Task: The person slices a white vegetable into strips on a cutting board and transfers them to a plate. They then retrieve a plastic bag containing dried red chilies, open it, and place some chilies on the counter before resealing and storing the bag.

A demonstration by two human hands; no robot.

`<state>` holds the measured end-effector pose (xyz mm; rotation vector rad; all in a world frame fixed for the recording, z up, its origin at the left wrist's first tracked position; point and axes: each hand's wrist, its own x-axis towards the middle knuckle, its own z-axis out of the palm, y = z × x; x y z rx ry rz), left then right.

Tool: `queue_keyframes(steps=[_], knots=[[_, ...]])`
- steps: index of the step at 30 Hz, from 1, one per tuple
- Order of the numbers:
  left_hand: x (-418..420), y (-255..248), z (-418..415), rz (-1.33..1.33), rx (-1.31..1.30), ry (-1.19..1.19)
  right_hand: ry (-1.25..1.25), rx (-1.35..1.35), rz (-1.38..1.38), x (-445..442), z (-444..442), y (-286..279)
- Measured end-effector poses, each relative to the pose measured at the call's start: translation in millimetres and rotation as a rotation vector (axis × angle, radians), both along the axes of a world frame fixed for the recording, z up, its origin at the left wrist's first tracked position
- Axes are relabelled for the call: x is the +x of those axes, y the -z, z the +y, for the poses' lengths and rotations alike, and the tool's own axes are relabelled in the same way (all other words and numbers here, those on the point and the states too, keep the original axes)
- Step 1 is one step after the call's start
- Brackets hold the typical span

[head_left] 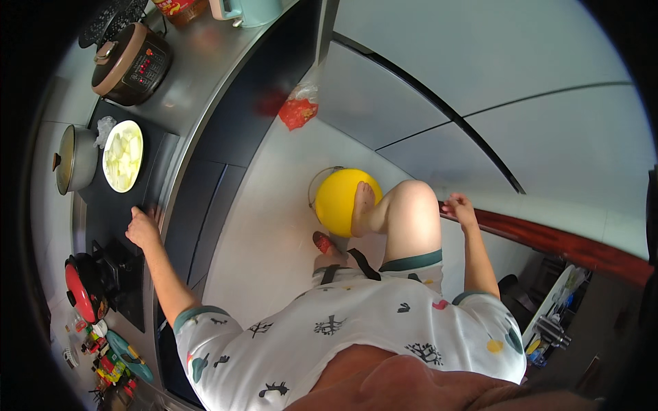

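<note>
My left hand (142, 228) rests at or just over the stove's dark edge, fingers mostly curled; whether it grips anything is unclear. Near it is a white oval plate (123, 156) of pale green cut vegetable pieces. On the other side of it, a black wok with a red lid (81, 287) sits by the gas burner (119, 269). My right hand (459, 208) is beside the dark red wooden door frame (540, 231), fingers loosely bent; contact with the frame cannot be told. My bare foot is on a yellow bucket (334, 203) on the floor, knee raised.
A lidded pot (82, 159), a multicooker (132, 64) and a light blue kettle (259, 11) stand along the steel counter (193, 67). A red plastic bag (298, 113) lies on the floor by the cabinets. Bottles and a teal board (128, 354) are at lower left. A large grey fridge stands ahead.
</note>
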<state>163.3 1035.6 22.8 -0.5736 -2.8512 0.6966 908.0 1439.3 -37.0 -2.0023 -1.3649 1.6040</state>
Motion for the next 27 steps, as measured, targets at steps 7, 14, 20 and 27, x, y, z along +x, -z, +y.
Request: queue_keyframes(steps=[7,14,20,27], knots=[[-20.4,3.5,9.9,-0.049,-0.293,0.018,-0.649,-0.085,0.221,-130.8,89.7,-6.7],[-19.2,7.8,16.0,-0.134,-0.437,-0.337,-0.795,-0.056,-0.032,-137.4,117.1,-81.7],[-19.4,-29.8,31.9,-0.533,-0.312,-0.692,-0.842,-0.058,-0.234,-70.7,111.4,-155.9],[90.8,-14.8,167.8,-0.352,0.58,-0.158,-0.49,-0.132,-0.267,7.6,97.4,-261.3]])
